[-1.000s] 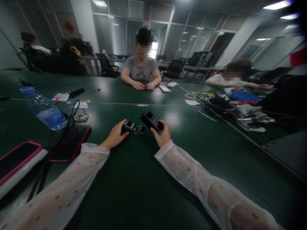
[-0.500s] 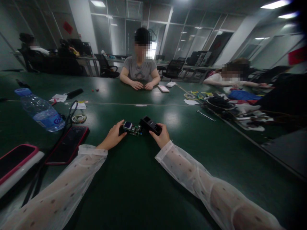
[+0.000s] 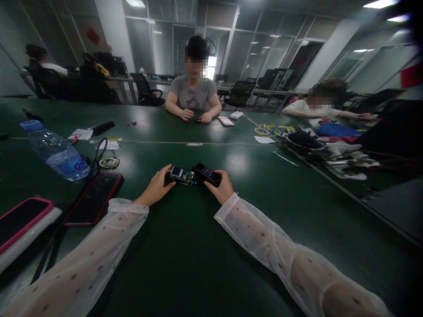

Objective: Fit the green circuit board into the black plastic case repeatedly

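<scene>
Between thumb and fingers, my left hand (image 3: 159, 185) grips the left end of a green circuit board (image 3: 187, 178) with a small square screen (image 3: 177, 171) on it. My right hand (image 3: 222, 186) is closed on the right end of a black plastic casing (image 3: 205, 172), which lies at a slant. The casing's left end meets or slightly overlaps the board's right end; whether they touch, I cannot tell. Both things are held low over the green table (image 3: 185, 246). My fingertips behind them are partly hidden.
On the left are a water bottle (image 3: 56, 152), a red-edged phone (image 3: 94, 200), a pink-cased phone (image 3: 23, 218) and a black cable. A wrench (image 3: 286, 159) lies right, near a heap of cables (image 3: 307, 143). Across the table sits a person (image 3: 193, 92); another is at far right.
The casing has shifted slightly left and down toward the board in my right hand. My left hand stays almost still. The person opposite has lifted one hand a little.
</scene>
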Demonstrator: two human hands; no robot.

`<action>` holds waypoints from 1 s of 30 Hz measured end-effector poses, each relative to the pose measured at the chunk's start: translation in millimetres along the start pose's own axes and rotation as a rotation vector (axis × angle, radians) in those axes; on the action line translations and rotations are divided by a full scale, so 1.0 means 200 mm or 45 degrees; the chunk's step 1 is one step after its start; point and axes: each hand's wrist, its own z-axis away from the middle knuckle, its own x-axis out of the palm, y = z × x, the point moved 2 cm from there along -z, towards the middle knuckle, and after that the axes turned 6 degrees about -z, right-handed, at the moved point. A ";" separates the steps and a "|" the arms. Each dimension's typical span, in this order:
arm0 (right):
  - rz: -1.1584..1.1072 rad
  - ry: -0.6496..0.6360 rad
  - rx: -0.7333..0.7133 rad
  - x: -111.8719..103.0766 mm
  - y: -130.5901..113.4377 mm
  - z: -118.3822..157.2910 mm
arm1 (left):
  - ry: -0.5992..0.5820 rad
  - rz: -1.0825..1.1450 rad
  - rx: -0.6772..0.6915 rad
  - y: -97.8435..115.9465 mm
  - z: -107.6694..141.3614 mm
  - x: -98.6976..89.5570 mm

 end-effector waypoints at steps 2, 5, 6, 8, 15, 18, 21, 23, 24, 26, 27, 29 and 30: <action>0.035 0.006 -0.027 0.00 0.01 0.00 | -0.003 -0.009 -0.016 0.01 0.00 0.00; 0.094 0.021 -0.050 0.00 0.02 0.00 | -0.017 -0.016 -0.031 0.02 0.00 -0.01; 0.109 0.021 -0.055 0.00 0.02 0.00 | -0.019 -0.016 -0.030 0.03 0.01 -0.02; 0.131 0.021 -0.067 0.00 0.02 0.00 | -0.020 -0.016 -0.035 0.04 0.01 -0.02; 0.240 -0.047 -0.144 0.00 -0.01 0.00 | -0.009 -0.026 -0.018 0.02 0.00 -0.01; 0.275 -0.045 -0.163 0.00 -0.01 0.00 | -0.005 -0.036 -0.003 0.01 0.00 0.00; 0.280 -0.043 -0.168 0.01 -0.01 0.00 | -0.004 -0.037 -0.020 0.01 0.00 -0.01; 0.281 -0.041 -0.174 0.01 0.00 0.00 | -0.009 -0.036 -0.034 0.02 0.01 -0.01; 0.280 -0.040 -0.178 0.01 0.00 0.00 | -0.014 -0.036 -0.040 0.02 0.01 -0.01; 0.275 -0.039 -0.182 0.01 0.00 0.00 | -0.024 -0.041 -0.050 0.03 0.01 -0.02; 0.273 -0.042 -0.182 0.01 0.00 0.00 | -0.028 -0.046 -0.055 0.03 0.01 -0.02; 0.278 -0.047 -0.180 0.01 -0.01 0.00 | -0.033 -0.053 -0.065 0.04 0.01 -0.02; 0.286 -0.043 -0.180 0.01 -0.01 0.00 | -0.035 -0.055 -0.068 0.04 0.01 -0.02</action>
